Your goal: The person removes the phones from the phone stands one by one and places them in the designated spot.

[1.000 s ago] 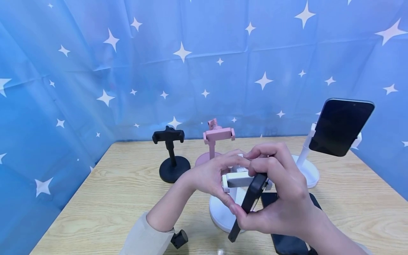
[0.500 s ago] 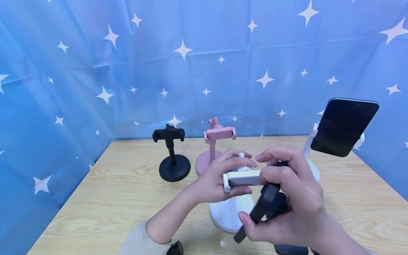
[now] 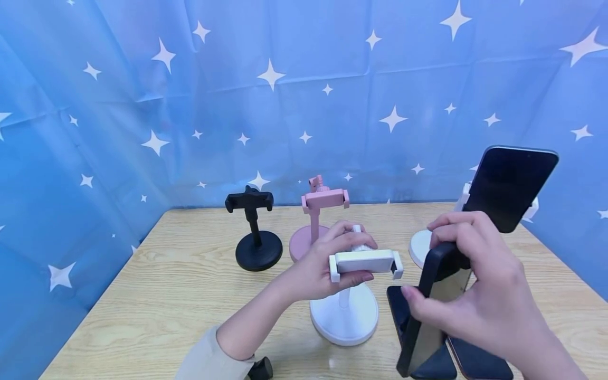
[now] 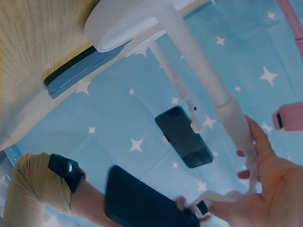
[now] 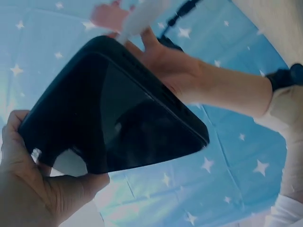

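Note:
My left hand (image 3: 315,266) grips a white phone stand (image 3: 344,319) just behind its clamp (image 3: 364,261), with fingers above and thumb below. The clamp faces me and holds nothing. In the left wrist view the stand's pole (image 4: 194,59) runs up to the hand. My right hand (image 3: 489,295) holds a dark phone (image 3: 427,311) by its edges, tilted, to the right of the clamp and apart from it. The right wrist view shows the phone's dark face (image 5: 118,113) and the right thumb (image 5: 85,187) on its edge.
A black phone stand (image 3: 258,250) and a pink phone stand (image 3: 325,199) stand at the back. At the back right, a white stand (image 3: 420,248) bears a phone (image 3: 510,187). Several dark phones (image 3: 480,360) lie on the wooden table (image 3: 142,306) under the right hand.
The right hand has drawn the phone away from the white clamp, rightward and toward me. My left hand stays at the stand, its thumb now under the clamp.

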{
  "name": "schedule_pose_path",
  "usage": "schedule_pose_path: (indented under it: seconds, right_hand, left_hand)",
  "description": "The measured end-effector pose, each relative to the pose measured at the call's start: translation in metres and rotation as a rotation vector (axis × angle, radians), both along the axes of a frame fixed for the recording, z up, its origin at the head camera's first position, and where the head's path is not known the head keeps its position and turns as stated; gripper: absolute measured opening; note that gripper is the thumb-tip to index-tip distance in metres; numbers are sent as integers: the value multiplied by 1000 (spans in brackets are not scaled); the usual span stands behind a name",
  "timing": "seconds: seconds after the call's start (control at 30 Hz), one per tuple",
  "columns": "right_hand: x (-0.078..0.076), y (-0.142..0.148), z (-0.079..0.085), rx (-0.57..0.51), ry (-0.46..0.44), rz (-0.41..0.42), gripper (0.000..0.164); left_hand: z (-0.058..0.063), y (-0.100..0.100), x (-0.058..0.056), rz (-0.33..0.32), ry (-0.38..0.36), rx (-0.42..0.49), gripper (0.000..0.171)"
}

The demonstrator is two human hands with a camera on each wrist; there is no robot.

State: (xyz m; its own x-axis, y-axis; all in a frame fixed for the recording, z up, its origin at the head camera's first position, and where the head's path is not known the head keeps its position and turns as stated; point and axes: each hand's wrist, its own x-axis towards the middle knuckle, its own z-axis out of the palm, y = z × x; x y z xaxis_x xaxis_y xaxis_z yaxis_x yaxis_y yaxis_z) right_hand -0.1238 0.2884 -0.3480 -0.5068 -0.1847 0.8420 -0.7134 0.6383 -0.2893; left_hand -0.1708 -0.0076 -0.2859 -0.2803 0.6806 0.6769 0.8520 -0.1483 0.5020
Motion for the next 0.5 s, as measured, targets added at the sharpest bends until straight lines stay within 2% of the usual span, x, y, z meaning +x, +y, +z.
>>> schedule_pose_path:
  seconds: [0.13,0.17,0.2,0.23,0.3,0.4,0.5]
  right_hand:
    - [42,-48,70,102,-149,-195,69]
    - [49,-56,83,132,-203,-234,63]
    - [53,-59,88,156,-262,-266,60]
    - [54,-60,90,176,-332,-287,57]
    - [52,-51,83,222,-479,-308,51]
    - [44,-28,62,313,-693,-354,50]
    - [36,-5,44,383,-848,-379,55]
  left_hand:
    - [1,3,-3,-1,-27,3,39]
    - [1,4,-5,-1,-33,6,39]
    - [1,5,-6,0,-39,9,39]
    - [2,6,-8,3,-39,15,39]
    - [3,8,-11,8,-40,24,39]
    - [5,12,-16,32,-30,29,38]
    - [8,18,-20,57,-40,21,38]
